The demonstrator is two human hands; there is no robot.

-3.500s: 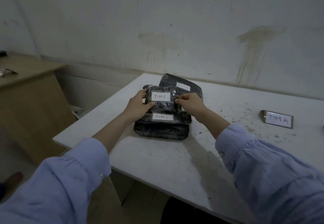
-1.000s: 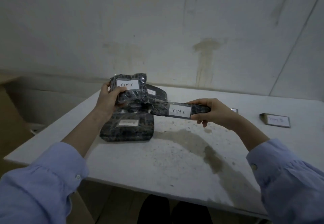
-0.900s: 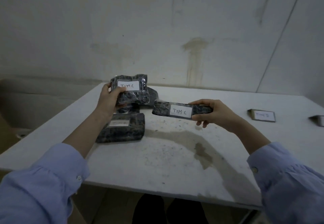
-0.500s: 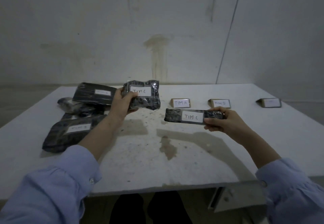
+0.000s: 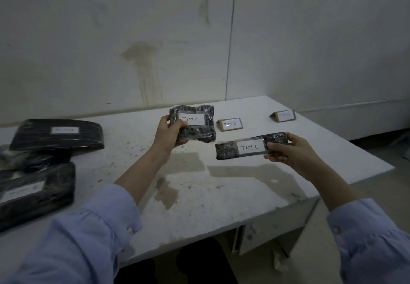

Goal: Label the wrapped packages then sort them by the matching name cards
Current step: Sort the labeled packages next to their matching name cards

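The white table bears it all. Largest are two flat dark packages on its left end, the far flat package and the near flat package, each with a white label too blurred to read; between them lies a crumpled dark bundle, likely a third. Held above the table's middle are two smaller ones, both labelled TIM C: the square package, gripped at its left edge by the left hand with thumb on the front and fingers curled behind, and the long package, pinched at its right end by the right hand. Both look light, soft and slick in glossy film, so a hold across the body should beat an end pinch, which may let the long one droop. Smallest are two name cards standing at the back right, the nearer card and the farther card, lettering unclear. Count: four packages sure, perhaps five; two cards; two hands
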